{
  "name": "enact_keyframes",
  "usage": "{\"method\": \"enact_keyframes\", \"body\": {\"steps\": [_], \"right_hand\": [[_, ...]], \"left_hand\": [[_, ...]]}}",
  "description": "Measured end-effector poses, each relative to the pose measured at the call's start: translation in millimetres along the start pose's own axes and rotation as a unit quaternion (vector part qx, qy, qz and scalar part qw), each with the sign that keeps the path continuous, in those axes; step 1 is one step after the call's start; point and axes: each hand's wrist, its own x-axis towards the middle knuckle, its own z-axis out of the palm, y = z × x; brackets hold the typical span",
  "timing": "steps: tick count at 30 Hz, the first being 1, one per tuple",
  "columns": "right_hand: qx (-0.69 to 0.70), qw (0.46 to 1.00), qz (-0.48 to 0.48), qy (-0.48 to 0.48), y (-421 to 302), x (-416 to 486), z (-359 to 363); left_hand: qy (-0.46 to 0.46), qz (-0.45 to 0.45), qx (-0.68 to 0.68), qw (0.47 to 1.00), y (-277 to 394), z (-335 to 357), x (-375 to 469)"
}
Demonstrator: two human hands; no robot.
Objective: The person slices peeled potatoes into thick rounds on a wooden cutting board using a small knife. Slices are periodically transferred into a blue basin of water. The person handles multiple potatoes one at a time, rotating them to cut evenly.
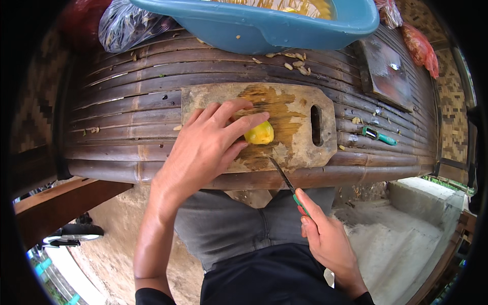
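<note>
A yellow peeled piece of fruit or vegetable rests on a worn wooden cutting board with a slotted handle at its right end. My left hand holds the piece from the left, thumb and index finger against it; the other fingers spread over the board. In my right hand is a kitchen knife with a green and red handle. The blade points up and left, its tip over the board's front edge, just below the yellow piece and apart from it.
A blue plastic tub with liquid and yellow pieces stands behind the board. A green-handled peeler and a dark flat slab lie right. Pale scraps dot the bamboo-slat table. Plastic bags sit back left, another back right.
</note>
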Motion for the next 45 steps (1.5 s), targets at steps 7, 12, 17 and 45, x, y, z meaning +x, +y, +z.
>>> {"method": "enact_keyframes", "body": {"steps": [7,12,17,45], "right_hand": [[0.11,0.991,0.027,0.065,28,0,1],[0.136,0.988,-0.007,0.076,33,9,12],[0.146,0.986,-0.029,0.071,33,20,15],[-0.095,0.974,-0.161,0.132,6,61,27]], "left_hand": [[-0.225,0.224,0.066,0.946,-29,-20,62],[-0.233,0.244,0.049,0.94,-36,-23,70],[-0.102,0.083,0.03,0.991,-10,-8,35],[0.216,-0.097,0.046,0.971,30,67,-27]]}}
